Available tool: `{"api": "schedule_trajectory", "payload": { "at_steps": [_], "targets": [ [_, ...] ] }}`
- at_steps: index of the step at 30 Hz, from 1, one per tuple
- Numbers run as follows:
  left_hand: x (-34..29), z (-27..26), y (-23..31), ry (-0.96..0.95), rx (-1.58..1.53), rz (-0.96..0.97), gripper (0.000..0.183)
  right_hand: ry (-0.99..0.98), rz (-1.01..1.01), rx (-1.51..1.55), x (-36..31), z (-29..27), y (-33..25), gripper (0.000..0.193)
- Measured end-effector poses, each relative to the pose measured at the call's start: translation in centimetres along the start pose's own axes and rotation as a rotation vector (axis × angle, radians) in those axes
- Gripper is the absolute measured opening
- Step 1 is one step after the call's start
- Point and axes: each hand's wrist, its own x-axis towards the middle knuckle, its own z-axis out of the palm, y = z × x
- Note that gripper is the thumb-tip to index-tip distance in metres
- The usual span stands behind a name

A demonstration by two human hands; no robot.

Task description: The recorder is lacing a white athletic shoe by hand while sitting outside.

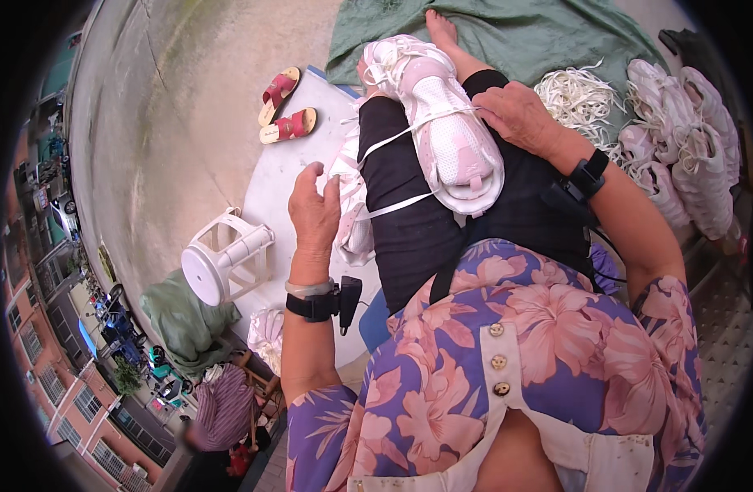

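A pink and white sneaker (458, 143) lies across my lap on black trousers, its heel toward me. A second sneaker (393, 61) seems to sit at its far end. My right hand (520, 119) is at the right side of the near sneaker, with fingers pinched on a white shoelace (446, 115). That lace crosses the shoe and runs left over my thigh. Another stretch of white lace passes from the heel area to the left. My left hand (315, 209) is raised left of my leg, thumb and fingers apart, with nothing visible in it. More pink and white sneakers (354, 217) hang beside my left thigh.
Loose white laces (580, 98) lie heaped on a green cloth (508, 33) at the far right. Several sneakers (680, 139) are piled beside them. Red sandals (288, 125) and a tipped white stool (221, 258) are on the left. Another person (225, 406) in stripes is at lower left.
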Motion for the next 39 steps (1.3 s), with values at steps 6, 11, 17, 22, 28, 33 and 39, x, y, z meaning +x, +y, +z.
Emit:
{"api": "schedule_trajectory", "payload": {
  "at_steps": [6, 11, 17, 22, 28, 33, 39],
  "targets": [
    [3.3, 5.6, 8.2, -0.226, 0.043, 0.226, 0.024, -0.050, -0.035, -0.069, 0.0, -1.6, -0.5, 0.015],
    [4.4, 4.3, 6.6, -0.115, 0.188, 0.409, 0.005, -0.031, -0.020, -0.038, -0.8, -3.0, 0.8, 0.013],
    [7.8, -5.7, -2.4, 0.190, 0.471, 0.267, 0.012, -0.072, 0.069, -0.146, -3.9, -9.2, 4.7, 0.012],
    [7.6, -15.1, -8.4, 0.305, 0.612, 0.104, 0.018, -0.094, 0.250, -0.191, -7.6, -16.6, 7.1, 0.016],
    [7.8, -18.6, -10.0, 0.299, 0.718, 0.107, 0.019, 0.020, 0.186, -0.319, -11.7, -23.4, 9.3, 0.014],
    [8.5, -23.6, -10.9, 0.416, 0.825, 0.157, 0.020, -0.093, 0.426, -0.078, -10.2, -26.1, 4.3, 0.013],
    [8.5, -29.6, -11.7, 0.497, 0.844, 0.165, 0.023, -0.159, 0.615, 0.270, -8.2, -27.7, 0.2, 0.018]
  ]
}}
